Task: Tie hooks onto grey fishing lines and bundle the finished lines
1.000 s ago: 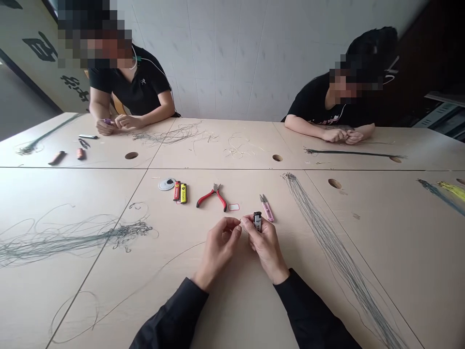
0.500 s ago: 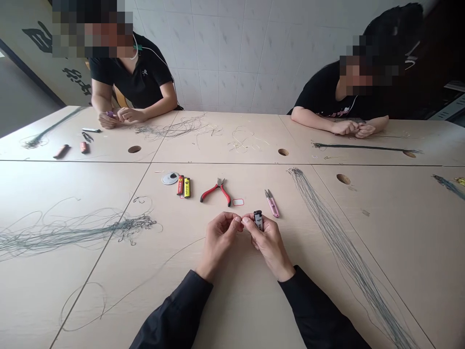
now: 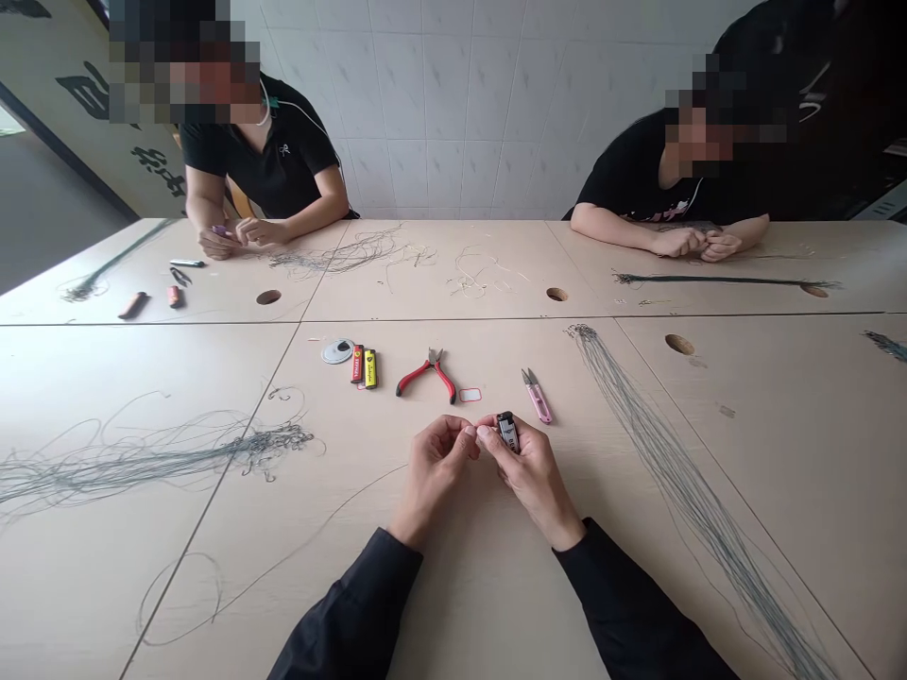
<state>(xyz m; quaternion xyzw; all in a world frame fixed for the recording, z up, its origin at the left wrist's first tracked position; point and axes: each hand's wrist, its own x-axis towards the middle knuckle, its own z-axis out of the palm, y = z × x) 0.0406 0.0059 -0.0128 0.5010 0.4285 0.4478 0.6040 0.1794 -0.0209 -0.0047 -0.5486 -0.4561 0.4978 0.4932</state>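
Observation:
My left hand (image 3: 437,472) is closed in a pinch, with a thin line (image 3: 312,534) running out of it to the left and ending in a loose loop on the table. Against its fingertips, the thumb and finger of my right hand (image 3: 531,477) are pinched too; whatever sits between the tips is too small to make out. A dark lighter (image 3: 508,433) with a pale label stands tucked in my right hand. Just beyond my hands lie red-handled pliers (image 3: 448,382), a small red-edged label (image 3: 470,395) and pink thread snips (image 3: 539,397).
A tangled bundle of lines (image 3: 177,461) with small hooks lies left, another long bundle (image 3: 658,449) right. Red (image 3: 356,364) and yellow (image 3: 370,369) lighters sit beside a round disc (image 3: 333,351). Two people work across the table, which has round holes such as one hole (image 3: 678,345).
The whole view has shifted slightly, so things appear a little further right. Both hands keep their pinch, and the lighter stays in my right hand, tilted slightly differently.

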